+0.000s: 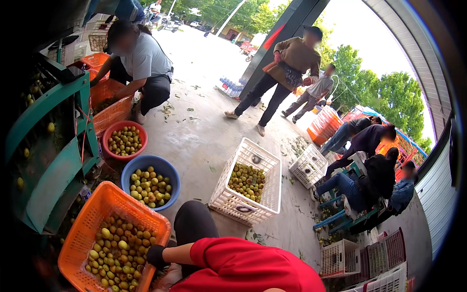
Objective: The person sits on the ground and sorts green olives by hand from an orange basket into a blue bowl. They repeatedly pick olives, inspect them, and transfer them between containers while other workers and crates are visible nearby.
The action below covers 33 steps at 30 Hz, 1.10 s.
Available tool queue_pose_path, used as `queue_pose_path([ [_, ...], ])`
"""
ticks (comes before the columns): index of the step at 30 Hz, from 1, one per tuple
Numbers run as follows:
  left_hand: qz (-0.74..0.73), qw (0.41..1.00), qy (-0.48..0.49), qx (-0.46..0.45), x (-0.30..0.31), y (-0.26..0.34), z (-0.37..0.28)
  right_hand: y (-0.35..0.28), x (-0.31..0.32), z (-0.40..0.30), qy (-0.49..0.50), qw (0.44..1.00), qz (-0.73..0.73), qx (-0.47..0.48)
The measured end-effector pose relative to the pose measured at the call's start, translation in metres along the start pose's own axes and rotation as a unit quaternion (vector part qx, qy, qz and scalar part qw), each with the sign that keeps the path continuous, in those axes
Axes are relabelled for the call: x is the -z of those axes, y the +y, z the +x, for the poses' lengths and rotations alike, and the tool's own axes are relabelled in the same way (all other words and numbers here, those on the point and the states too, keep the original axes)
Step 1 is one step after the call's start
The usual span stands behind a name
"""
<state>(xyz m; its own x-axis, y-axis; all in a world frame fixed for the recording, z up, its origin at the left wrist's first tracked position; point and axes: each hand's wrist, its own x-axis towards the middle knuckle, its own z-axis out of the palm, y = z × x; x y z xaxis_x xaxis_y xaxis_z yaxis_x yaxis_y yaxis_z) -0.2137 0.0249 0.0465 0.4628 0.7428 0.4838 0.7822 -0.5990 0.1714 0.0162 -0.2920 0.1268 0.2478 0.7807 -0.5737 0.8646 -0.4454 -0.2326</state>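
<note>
My right hand (157, 256), in a black glove, is at the right rim of an orange plastic basket (78, 222); its fingers are not clear enough to tell whether they grip. My left hand is out of view. Green-brown round fruits (118, 252), like jujubes, lie in the basket, which has a clear plastic liner. Beyond it stand a blue basin (175, 184) and a red basin (106, 140), both holding similar fruits. To the right of my dark-clothed knee (195, 222) is a white plastic crate (271, 182) with more fruits.
A green metal machine (54, 87) stands at left. A co-worker (144, 60) squats by another orange basket (116, 111); a second co-worker (295, 62) stands ahead. Several people work around a sorting frame at right. Stacked crates (337, 257) and scattered leaves (255, 237) are on the floor.
</note>
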Motion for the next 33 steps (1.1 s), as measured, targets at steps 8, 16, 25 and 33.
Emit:
queue_pose_path([
  [8,-0.005,1.0,0.016,0.008,-0.002,-0.016,-0.003,0.006,-0.03,0.015,0.049,0.999,-0.017,-0.005],
  [16,0.124,0.991,-0.048,0.028,0.037,0.011,0.007,-0.003,-0.017,0.002,0.046,0.998,-0.05,-0.009],
  [25,0.083,0.993,-0.049,0.065,-0.002,-0.011,-0.004,-0.007,-0.009,0.002,0.046,0.998,-0.016,-0.031],
  [33,0.122,0.985,-0.075,0.095,-0.093,-0.085,-0.012,-0.018,0.008,0.012,0.046,0.996,-0.073,0.005],
])
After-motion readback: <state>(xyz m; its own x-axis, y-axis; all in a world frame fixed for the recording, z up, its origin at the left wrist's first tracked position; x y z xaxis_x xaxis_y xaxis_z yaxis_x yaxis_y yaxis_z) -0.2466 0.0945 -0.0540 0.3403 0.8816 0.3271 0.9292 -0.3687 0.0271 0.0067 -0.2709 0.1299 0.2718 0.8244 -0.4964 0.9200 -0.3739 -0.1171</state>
